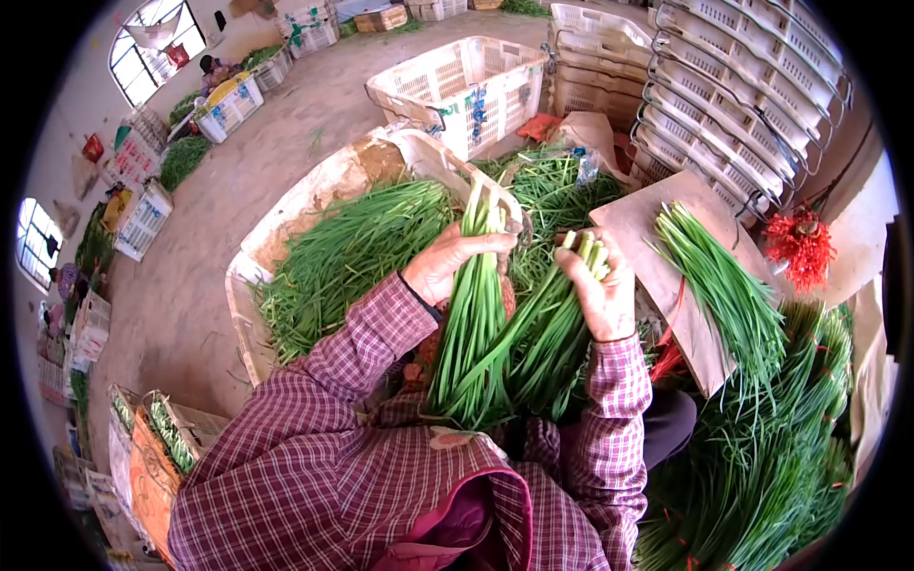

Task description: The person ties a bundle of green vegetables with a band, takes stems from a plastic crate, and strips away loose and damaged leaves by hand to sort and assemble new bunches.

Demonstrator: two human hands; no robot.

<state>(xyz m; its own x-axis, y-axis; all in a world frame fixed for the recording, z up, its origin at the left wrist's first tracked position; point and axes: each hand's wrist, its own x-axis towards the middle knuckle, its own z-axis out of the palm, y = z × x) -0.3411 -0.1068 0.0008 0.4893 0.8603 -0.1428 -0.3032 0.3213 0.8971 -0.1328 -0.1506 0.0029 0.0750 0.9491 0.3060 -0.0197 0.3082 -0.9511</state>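
My left hand (459,262) is closed around a bunch of garlic chives (472,319), pale stem ends up and green leaves hanging over my lap. In my right hand (602,290) is a second bunch of garlic chives (554,333), its stem ends poking up between thumb and fingers. The leaves of the two bunches meet low down near my lap. To the left, loose chives (357,252) fill a large white crate (249,276). On a board (633,224) at my right lies another bunch of chives (719,285).
Tied bundles of chives (752,466) are piled at the right, below a hanging cluster of red ties (798,249). Stacked white crates (733,105) rise at the back right. A white basket (457,86) stands ahead. More chives (552,195) lie beyond my hands. People sit along the left wall.
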